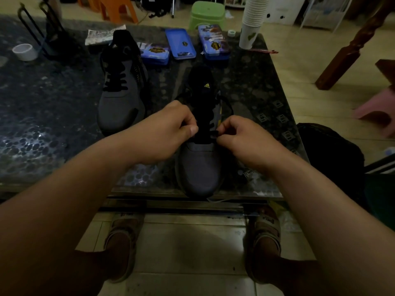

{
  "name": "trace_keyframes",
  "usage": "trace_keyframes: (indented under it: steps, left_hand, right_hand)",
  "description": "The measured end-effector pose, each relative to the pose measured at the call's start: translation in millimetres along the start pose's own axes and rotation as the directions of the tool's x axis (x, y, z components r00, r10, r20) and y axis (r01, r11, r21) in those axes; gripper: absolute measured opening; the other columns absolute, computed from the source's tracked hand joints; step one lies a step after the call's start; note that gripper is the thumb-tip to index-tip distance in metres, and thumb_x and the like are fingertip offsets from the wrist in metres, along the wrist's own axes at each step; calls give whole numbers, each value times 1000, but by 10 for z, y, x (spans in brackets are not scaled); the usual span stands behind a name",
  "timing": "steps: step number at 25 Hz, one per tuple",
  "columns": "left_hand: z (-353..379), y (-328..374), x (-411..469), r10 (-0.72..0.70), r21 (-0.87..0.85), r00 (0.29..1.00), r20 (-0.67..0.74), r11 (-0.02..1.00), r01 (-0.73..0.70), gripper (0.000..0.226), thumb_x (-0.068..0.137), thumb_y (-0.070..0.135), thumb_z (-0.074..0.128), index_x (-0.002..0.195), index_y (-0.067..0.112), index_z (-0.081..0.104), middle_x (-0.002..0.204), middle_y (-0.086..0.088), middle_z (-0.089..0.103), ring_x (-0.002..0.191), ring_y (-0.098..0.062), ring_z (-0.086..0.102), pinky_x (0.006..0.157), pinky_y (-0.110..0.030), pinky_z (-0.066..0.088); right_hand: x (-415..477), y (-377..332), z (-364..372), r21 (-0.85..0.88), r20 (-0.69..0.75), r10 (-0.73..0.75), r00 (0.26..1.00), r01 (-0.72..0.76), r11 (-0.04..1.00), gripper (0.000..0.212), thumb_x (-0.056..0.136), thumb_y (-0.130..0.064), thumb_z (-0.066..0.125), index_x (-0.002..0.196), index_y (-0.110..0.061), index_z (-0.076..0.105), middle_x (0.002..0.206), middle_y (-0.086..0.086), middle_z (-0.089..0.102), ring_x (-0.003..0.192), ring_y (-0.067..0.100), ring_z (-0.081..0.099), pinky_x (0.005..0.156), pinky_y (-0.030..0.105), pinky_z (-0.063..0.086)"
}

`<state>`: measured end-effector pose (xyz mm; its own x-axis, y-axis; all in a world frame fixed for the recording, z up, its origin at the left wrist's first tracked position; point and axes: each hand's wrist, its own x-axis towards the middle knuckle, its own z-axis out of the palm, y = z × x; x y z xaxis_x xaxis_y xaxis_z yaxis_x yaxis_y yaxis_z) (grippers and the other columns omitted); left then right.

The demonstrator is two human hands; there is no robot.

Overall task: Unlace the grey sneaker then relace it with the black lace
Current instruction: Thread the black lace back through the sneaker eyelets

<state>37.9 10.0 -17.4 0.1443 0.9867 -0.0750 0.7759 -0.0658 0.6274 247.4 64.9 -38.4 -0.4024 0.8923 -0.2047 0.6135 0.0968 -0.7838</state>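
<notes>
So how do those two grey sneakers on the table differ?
The near grey sneaker stands at the front edge of the table; the far grey sneaker stands further back, to the left. The left hand and right hand pinch the black lace low on the near one; nothing touches the far one, which looks fully laced. Both are grey, with toes toward the person.

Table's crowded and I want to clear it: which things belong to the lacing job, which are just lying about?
Job: near grey sneaker, black lace, left hand, right hand, both pinching the lace.
Lying about: second sneaker, blue tray, tape roll, paper cups.
</notes>
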Motion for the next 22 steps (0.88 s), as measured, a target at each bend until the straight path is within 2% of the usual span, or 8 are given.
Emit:
trace_keyframes:
  steps: [2,4,5,8,11,17,22]
  left_hand:
    - [-11,-25,8,-60,-65,998,11,996,61,11,105,31,56,94,28,58,105,11,53,92,-2,56,80,-15,42]
    - [-16,-62,7,-125,-174,991,-41,978,116,12,105,30,55,95,27,60,99,3,65,88,-13,65,82,-35,56]
    - [-12,-79,-1,-129,-169,988,-85,979,113,9,104,28,57,95,27,59,95,1,67,86,-17,68,82,-42,59]
    - [0,-108,-25,11,41,989,-146,999,-6,7,101,25,64,101,28,58,89,6,66,82,-12,64,75,-40,57]
    - [-4,-109,-31,122,126,975,-183,987,-100,10,98,25,67,105,28,60,87,9,67,79,-8,62,72,-42,55]
    - [32,-127,-2,258,301,943,-208,935,-190,10,97,33,62,102,35,54,97,11,55,85,-19,58,70,-48,54]
    - [-19,-137,17,258,304,952,-163,931,-200,15,95,33,63,108,36,56,100,11,57,88,-18,60,73,-48,55]
  right_hand:
    - [4,13,2,14,-10,-4,1000,4,1000,7,94,-16,65,100,-20,68,91,-3,71,77,12,64,68,31,51]
    - [21,34,-9,83,-56,-11,998,16,996,7,96,-13,63,98,-18,68,87,-1,72,78,17,69,69,34,53]
    - [26,37,-17,97,-83,-33,996,41,994,6,98,-14,63,96,-18,67,85,-2,73,79,17,70,69,33,54]
    - [38,34,-34,-124,-152,-225,962,207,970,4,96,-27,69,94,-27,66,81,-7,69,76,10,65,73,35,55]
    - [16,4,-34,-250,-161,-340,926,295,922,9,94,-33,71,98,-33,64,81,-13,67,76,7,62,73,39,55]
    - [6,-60,-39,-400,-145,-452,880,366,840,7,95,-33,68,100,-30,64,84,-10,68,79,14,64,71,41,54]
    - [33,-59,-123,-472,-36,-470,882,400,786,13,95,-24,68,106,-29,65,89,-6,70,83,19,67,69,36,53]
